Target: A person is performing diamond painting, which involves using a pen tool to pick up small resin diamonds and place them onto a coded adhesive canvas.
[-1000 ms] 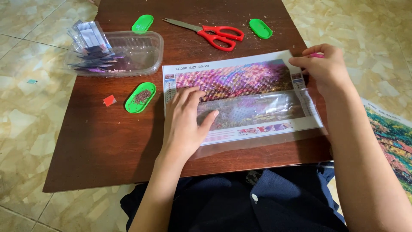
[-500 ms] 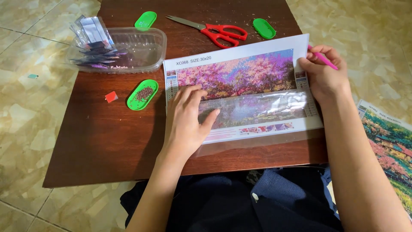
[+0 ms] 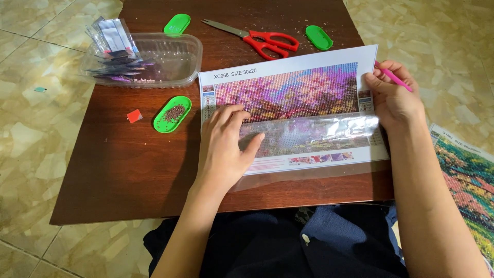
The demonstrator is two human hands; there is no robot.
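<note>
The diamond-painting canvas is lying flat in the middle of the frame on the brown counter, and it is looking like a thin, light, floppy sheet, so it is probably best taken by its white borders rather than by the beaded picture, where small beads could be knocked loose. Its upper half is showing a pink and purple tree scene, while a crinkled clear film is covering the lower strip and is likely clinging to a sticky surface. The left hand is pressing down open and flat at the canvas's left part, fingers spread, gripping nothing. The right hand, at the right edge of the frame, is pinching the sheet's right border while tucking a pink pen between curled fingers.
</note>
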